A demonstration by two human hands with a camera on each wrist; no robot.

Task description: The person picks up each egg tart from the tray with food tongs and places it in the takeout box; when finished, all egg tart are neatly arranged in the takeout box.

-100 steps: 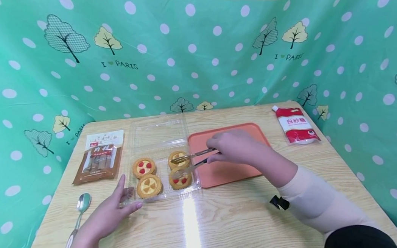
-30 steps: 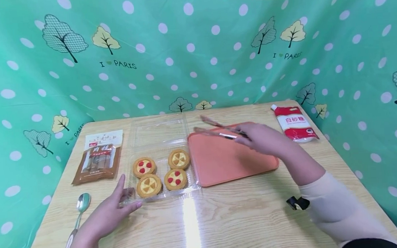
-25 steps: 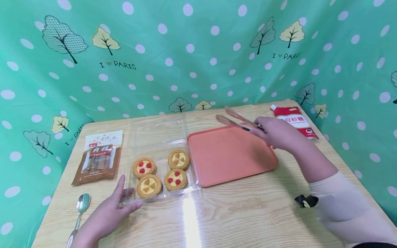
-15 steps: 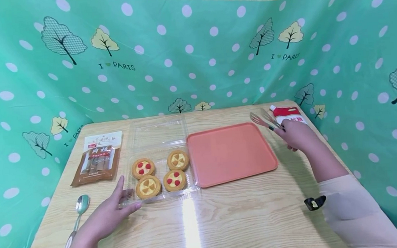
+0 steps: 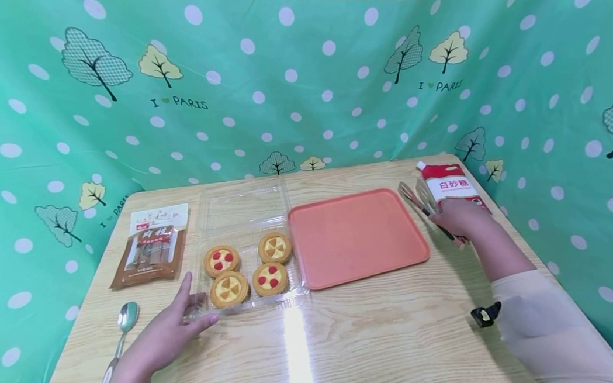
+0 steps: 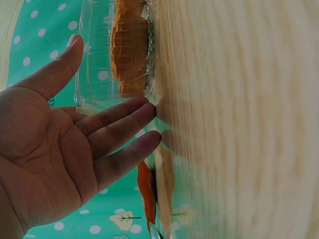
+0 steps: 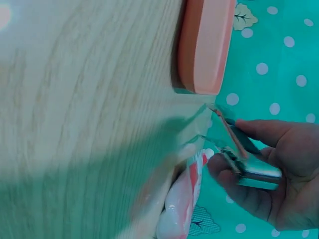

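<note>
My right hand [image 5: 461, 217] grips a pair of tongs [image 5: 409, 193] low over the table, between the pink tray [image 5: 357, 238] and the red-and-white sugar bag [image 5: 451, 185]. In the right wrist view, thumb and fingers lie either side of the tongs [image 7: 259, 177], whose arms are spread with nothing between them. My left hand [image 5: 170, 331] lies at the left side of a clear plastic box [image 5: 287, 301], fingers extended. Inside the box are several tarts; one has red berries [image 5: 221, 261], another yellow wedges [image 5: 229, 289]. The left wrist view shows fingertips near the box's lower edge.
The box's clear lid [image 5: 244, 204] stands open behind it. A brown packet of cinnamon [image 5: 152, 248] lies at the left, with a spoon [image 5: 128, 316] in front of it, partly behind the left forearm. A green dotted curtain [image 5: 289, 87] hangs around the table.
My right hand has carried the tongs from over the tarts, across the tray, to the right beside the sugar bag, and lowered them. The front right tart shifted slightly left. My left hand stayed put.
</note>
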